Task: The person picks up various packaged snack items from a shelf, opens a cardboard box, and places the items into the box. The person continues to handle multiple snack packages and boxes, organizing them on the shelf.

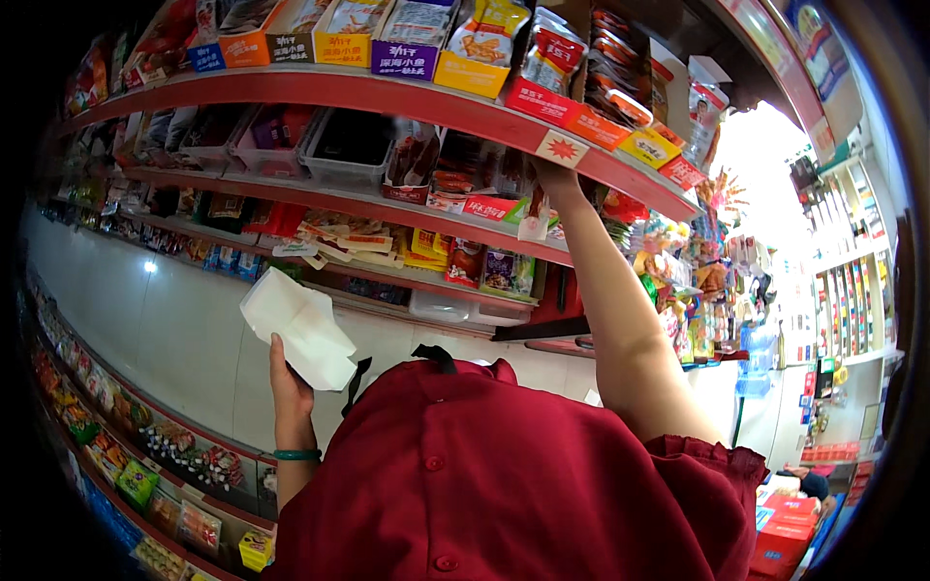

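My left hand [288,376] is closed on the lower side of a white paper box [302,327], its thumb along the near wall. The box is tilted and held in front of the shelves at the left; its inside is hard to make out. My right arm stretches forward, and my right hand [555,180] reaches in under the red edge of the upper shelf [426,101]. Its fingers are mostly hidden there. Just below them a small packet with a whitish end [534,221] hangs over the shelf below; whether the hand grips it I cannot tell.
Snack packets in coloured display boxes [472,70] line the upper shelf. Clear plastic tubs [351,172] stand one level down, with bagged snacks [426,248] lower. More shelves of goods [140,482] curve along the lower left. Red boxes [787,531] are stacked at the lower right.
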The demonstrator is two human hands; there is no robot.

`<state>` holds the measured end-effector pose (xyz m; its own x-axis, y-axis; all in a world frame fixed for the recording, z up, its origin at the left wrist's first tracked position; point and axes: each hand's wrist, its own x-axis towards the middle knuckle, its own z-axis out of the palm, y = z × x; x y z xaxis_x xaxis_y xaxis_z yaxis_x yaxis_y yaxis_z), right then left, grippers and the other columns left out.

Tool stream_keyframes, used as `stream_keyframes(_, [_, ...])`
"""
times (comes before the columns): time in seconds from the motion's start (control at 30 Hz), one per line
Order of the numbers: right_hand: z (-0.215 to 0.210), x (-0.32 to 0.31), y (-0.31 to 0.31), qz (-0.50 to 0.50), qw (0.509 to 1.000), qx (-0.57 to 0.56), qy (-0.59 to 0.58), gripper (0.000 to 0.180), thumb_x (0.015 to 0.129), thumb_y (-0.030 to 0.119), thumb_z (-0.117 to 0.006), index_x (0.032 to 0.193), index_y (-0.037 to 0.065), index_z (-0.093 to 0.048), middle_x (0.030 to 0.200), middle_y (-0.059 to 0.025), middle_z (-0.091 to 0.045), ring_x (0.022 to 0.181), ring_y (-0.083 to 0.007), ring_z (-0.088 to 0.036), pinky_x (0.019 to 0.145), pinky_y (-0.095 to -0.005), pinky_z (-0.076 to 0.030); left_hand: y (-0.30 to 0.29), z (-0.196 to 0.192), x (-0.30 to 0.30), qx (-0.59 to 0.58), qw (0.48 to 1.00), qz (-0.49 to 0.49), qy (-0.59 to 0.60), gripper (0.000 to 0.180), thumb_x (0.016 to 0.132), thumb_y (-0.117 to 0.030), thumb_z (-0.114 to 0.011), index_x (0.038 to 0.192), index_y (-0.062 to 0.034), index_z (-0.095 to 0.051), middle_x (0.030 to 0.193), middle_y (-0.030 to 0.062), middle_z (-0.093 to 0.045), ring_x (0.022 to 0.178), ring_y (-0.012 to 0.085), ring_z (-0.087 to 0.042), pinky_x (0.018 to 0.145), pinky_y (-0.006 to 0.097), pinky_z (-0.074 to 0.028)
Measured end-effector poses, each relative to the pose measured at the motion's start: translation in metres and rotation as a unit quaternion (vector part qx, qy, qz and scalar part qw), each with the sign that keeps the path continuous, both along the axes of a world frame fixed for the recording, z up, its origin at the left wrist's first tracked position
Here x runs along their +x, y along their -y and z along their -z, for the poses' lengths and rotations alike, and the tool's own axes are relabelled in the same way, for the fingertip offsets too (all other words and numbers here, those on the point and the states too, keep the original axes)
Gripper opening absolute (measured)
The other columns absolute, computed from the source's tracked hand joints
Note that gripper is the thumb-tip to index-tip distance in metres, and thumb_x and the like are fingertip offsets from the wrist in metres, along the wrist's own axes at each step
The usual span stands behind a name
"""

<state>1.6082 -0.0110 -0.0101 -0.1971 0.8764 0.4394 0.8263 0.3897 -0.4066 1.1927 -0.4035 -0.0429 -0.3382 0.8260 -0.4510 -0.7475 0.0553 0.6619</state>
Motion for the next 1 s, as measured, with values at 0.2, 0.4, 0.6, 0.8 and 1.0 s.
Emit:
stream_keyframes(0.2, [-0.076, -0.074, 0.033, 0.062, 0.953, -0.023, 0.296, 0.047, 0.082, 0.042, -0.059, 0.120, 0.014, -0.052, 0.123, -0.0105, -0.052, 0.117, -0.0270, -0.047, 0.097, -0.0393, -0.037, 0.034, 0.012, -0.005, -0.056, 0.995, -0.085, -0.011, 0.066, 0.090, -0.050, -0.047, 0.136, -0.0050, -0.032, 0.130, 0.0112, -0.046, 0.117, 0.0253, -0.047, 0.097, 0.038, -0.039])
stream_keyframes(0.4, [-0.069, -0.068, 0.014, 0.097, 0.949, 0.023, 0.299, 0.046, 0.082, 0.040, -0.059, 0.119, 0.014, -0.052, 0.122, -0.0106, -0.053, 0.116, -0.0269, -0.047, 0.097, -0.0391, -0.037, 0.040, 0.016, -0.004, -0.042, 0.995, -0.092, 0.000, 0.064, 0.089, -0.048, -0.049, 0.132, -0.0025, -0.036, 0.129, 0.0111, -0.047, 0.118, 0.0242, -0.046, 0.098, 0.037, -0.038])
stream_keyframes(0.6, [-0.058, -0.081, 0.004, 0.112, 0.947, 0.044, 0.298, 0.045, 0.082, 0.039, -0.059, 0.118, 0.013, -0.052, 0.120, -0.0107, -0.053, 0.114, -0.0268, -0.048, 0.096, -0.0389, -0.038, 0.045, 0.015, -0.004, -0.026, 0.995, -0.095, -0.014, 0.062, 0.092, -0.048, -0.045, 0.134, -0.0045, -0.035, 0.128, 0.0103, -0.048, 0.115, 0.0229, -0.048, 0.095, 0.037, -0.041])
stream_keyframes(0.8, [-0.053, -0.092, -0.001, 0.128, 0.944, 0.061, 0.297, 0.044, 0.082, 0.037, -0.060, 0.118, 0.012, -0.053, 0.119, -0.0108, -0.054, 0.113, -0.0267, -0.049, 0.095, -0.0387, -0.039, 0.051, 0.012, -0.006, -0.043, 0.993, -0.114, -0.007, 0.062, 0.092, -0.047, -0.045, 0.135, -0.0044, -0.034, 0.127, 0.0109, -0.049, 0.114, 0.0241, -0.049, 0.094, 0.038, -0.042])
stream_keyframes(1.0, [-0.052, -0.098, -0.001, 0.130, 0.944, 0.075, 0.294, 0.043, 0.083, 0.036, -0.060, 0.117, 0.011, -0.053, 0.117, -0.0109, -0.054, 0.111, -0.0267, -0.050, 0.094, -0.0385, -0.039, 0.059, 0.019, -0.009, -0.033, 0.992, -0.120, -0.004, 0.061, 0.092, -0.046, -0.044, 0.135, -0.0044, -0.033, 0.127, 0.0114, -0.049, 0.114, 0.0247, -0.049, 0.094, 0.038, -0.042])
